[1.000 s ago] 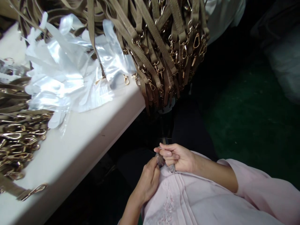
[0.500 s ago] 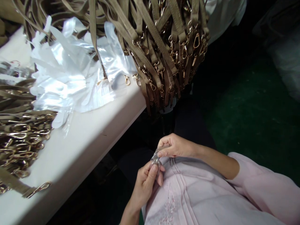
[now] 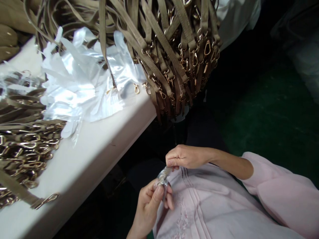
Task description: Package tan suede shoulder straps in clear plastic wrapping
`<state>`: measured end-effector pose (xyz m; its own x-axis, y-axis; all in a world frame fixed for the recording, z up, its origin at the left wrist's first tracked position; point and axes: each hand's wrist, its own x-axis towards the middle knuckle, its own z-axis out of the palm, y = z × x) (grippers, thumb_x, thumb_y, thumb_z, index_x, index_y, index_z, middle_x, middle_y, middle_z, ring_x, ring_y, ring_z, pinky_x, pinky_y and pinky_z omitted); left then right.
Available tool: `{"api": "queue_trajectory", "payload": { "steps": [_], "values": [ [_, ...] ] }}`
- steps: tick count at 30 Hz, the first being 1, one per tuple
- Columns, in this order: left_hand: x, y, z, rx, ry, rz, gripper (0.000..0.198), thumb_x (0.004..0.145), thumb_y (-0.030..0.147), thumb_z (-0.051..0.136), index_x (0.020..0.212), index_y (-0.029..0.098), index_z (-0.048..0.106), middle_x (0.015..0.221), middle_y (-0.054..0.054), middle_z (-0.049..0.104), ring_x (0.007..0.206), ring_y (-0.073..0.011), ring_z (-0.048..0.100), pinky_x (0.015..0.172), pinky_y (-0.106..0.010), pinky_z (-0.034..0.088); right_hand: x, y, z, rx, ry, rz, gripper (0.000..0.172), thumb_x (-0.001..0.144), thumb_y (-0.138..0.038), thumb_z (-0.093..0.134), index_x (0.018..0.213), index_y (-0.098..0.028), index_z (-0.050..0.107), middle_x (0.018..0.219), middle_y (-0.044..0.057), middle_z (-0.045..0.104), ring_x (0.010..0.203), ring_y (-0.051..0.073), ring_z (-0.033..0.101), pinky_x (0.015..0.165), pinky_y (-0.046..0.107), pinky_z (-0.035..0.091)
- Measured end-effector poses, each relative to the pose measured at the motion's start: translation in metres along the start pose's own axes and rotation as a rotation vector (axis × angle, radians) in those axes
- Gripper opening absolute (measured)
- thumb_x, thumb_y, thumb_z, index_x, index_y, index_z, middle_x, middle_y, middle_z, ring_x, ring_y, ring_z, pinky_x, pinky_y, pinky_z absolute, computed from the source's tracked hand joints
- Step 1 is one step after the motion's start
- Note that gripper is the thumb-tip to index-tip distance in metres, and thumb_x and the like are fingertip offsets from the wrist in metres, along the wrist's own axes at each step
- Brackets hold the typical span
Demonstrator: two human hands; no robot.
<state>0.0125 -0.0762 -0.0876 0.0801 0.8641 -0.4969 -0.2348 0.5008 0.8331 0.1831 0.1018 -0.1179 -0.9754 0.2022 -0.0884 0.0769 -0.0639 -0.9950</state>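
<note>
My left hand (image 3: 151, 202) is closed on a small crumpled piece of clear plastic film (image 3: 162, 176), thumb on top. Some of the film is tucked inside the fingers, and whether something is wrapped in it cannot be made out. At the upper end of the film my right hand (image 3: 185, 156) is closed in a pinch, its fingertips mostly hidden. Both hands are in front of a pink shirt, off the edge of the white table (image 3: 99, 142).
Brown straps with gold clasps (image 3: 171, 63) hang over the table's far corner. Clear plastic sleeves (image 3: 74, 79) are heaped on the table. More straps with metal clasps (image 3: 32, 146) lie at the left, and one strap end with a clasp (image 3: 47, 200) points toward the table edge.
My left hand has moved slightly down and left, and my right hand has turned a little. More of the film shows between them. The view has shifted slightly.
</note>
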Motion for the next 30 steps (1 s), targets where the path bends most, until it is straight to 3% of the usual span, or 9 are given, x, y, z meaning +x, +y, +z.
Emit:
{"api": "queue_trajectory", "payload": {
  "steps": [4,7,9,11,14,17,20,24,30],
  "values": [
    [-0.004,0.022,0.007,-0.182,0.036,0.139,0.034,0.095,0.043,0.054,0.086,0.013,0.068,0.054,-0.003,0.061,0.049,-0.0098,0.052,0.050,-0.019,0.038,0.013,-0.003,0.020,0.542,-0.074,0.036,0.050,0.097,-0.055,0.047,0.070,-0.014,0.051,0.054,-0.006,0.041,0.047,0.006,0.032,0.046,0.020,0.026],
    [0.000,0.043,0.016,-0.305,0.101,0.286,0.031,0.093,0.042,0.057,0.086,0.014,0.068,0.050,-0.001,0.058,0.047,-0.0094,0.051,0.049,-0.018,0.039,0.028,-0.013,0.036,0.656,0.027,-0.063,0.049,0.096,-0.058,0.044,0.072,-0.015,0.049,0.053,-0.007,0.039,0.044,0.006,0.030,0.042,0.019,0.025],
    [0.006,0.054,0.019,-0.356,0.192,0.396,0.026,0.092,0.040,0.059,0.090,0.016,0.068,0.052,-0.001,0.058,0.052,-0.0097,0.053,0.056,-0.018,0.046,0.035,-0.021,0.043,0.424,0.240,-0.184,0.042,0.100,-0.050,0.041,0.086,-0.014,0.057,0.060,-0.004,0.047,0.049,0.008,0.041,0.047,0.020,0.035],
    [0.011,0.063,0.017,-0.379,0.249,0.501,0.022,0.091,0.036,0.061,0.097,0.016,0.069,0.060,-0.001,0.061,0.059,-0.0097,0.055,0.063,-0.019,0.050,0.039,-0.025,0.046,0.061,0.449,-0.349,0.032,0.104,-0.036,0.037,0.112,-0.014,0.059,0.080,0.003,0.061,0.069,0.012,0.057,0.065,0.023,0.048],
    [0.016,0.070,0.010,-0.386,0.294,0.562,0.021,0.091,0.031,0.062,0.104,0.016,0.068,0.072,-0.003,0.062,0.066,-0.0092,0.057,0.067,-0.017,0.053,0.039,-0.024,0.044,-0.370,0.576,-0.509,0.038,0.103,-0.027,0.044,0.139,-0.017,0.043,0.112,0.010,0.063,0.094,0.016,0.062,0.080,0.027,0.051],
    [0.016,0.072,0.003,-0.365,0.350,0.585,0.021,0.091,0.028,0.062,0.106,0.015,0.068,0.077,-0.004,0.064,0.068,-0.0091,0.059,0.069,-0.017,0.054,0.040,-0.022,0.044,-0.579,0.614,-0.515,0.035,0.100,-0.024,0.051,0.134,-0.016,0.049,0.098,0.007,0.064,0.078,0.014,0.061,0.065,0.023,0.049],
    [0.016,0.069,0.000,-0.296,0.465,0.639,0.020,0.090,0.026,0.064,0.107,0.015,0.069,0.085,-0.005,0.070,0.071,-0.0094,0.064,0.070,-0.016,0.056,0.044,-0.025,0.047,-0.654,0.682,-0.481,0.016,0.100,-0.019,0.050,0.109,-0.017,0.063,0.089,0.005,0.065,0.078,0.014,0.058,0.069,0.025,0.047],
    [0.023,0.063,0.000,-0.171,0.650,0.715,0.022,0.091,0.026,0.064,0.110,0.017,0.067,0.099,-0.008,0.074,0.078,-0.0110,0.069,0.078,-0.020,0.058,0.050,-0.033,0.056,-0.549,0.659,-0.411,0.014,0.099,-0.024,0.053,0.097,-0.017,0.065,0.095,0.006,0.067,0.092,0.019,0.056,0.083,0.034,0.045],
    [0.042,0.048,0.000,0.197,0.842,0.778,0.023,0.098,0.025,0.051,0.119,0.020,0.058,0.115,-0.008,0.072,0.099,-0.0150,0.070,0.085,-0.023,0.057,0.047,-0.032,0.061,0.051,0.358,-0.136,0.031,0.101,-0.035,0.047,0.090,-0.014,0.067,0.088,0.007,0.067,0.086,0.017,0.060,0.082,0.032,0.047]
  ]
}}
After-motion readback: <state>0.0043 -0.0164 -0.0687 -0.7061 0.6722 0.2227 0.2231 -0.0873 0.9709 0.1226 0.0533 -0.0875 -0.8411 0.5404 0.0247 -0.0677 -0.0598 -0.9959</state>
